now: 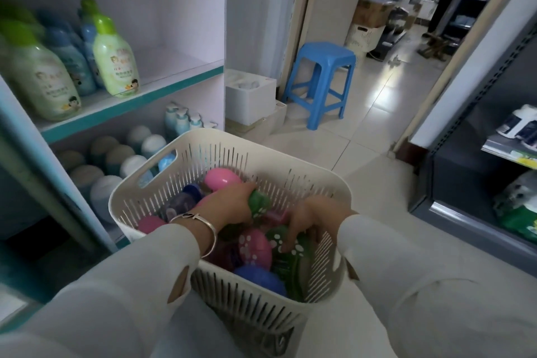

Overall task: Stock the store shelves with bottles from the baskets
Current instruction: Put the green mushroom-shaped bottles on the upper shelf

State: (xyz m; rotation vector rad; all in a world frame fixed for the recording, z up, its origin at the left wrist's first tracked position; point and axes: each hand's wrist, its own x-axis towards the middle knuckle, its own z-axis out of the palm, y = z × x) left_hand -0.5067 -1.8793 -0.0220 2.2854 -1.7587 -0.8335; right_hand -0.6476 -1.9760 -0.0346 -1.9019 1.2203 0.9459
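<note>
reaching into basket (pixel 203 136): left hand (pixel 229 206) curled round green bottle (pixel 259 203); right hand (pixel 311 218) clutched spotted green bottle (pixel 293 247). smooth rounded plastic looked light, probably slippery; grip mid-body.

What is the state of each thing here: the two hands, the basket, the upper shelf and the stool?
left hand, inside the basket, grips a green bottle.
right hand, inside the basket, fingers curled over a spotted green bottle.
basket, upright, holds many coloured bottles.
upper shelf, partly stocked; shelf bottles stand upright, right part bare.
blue stool, upright on the floor, nothing on it.
</note>
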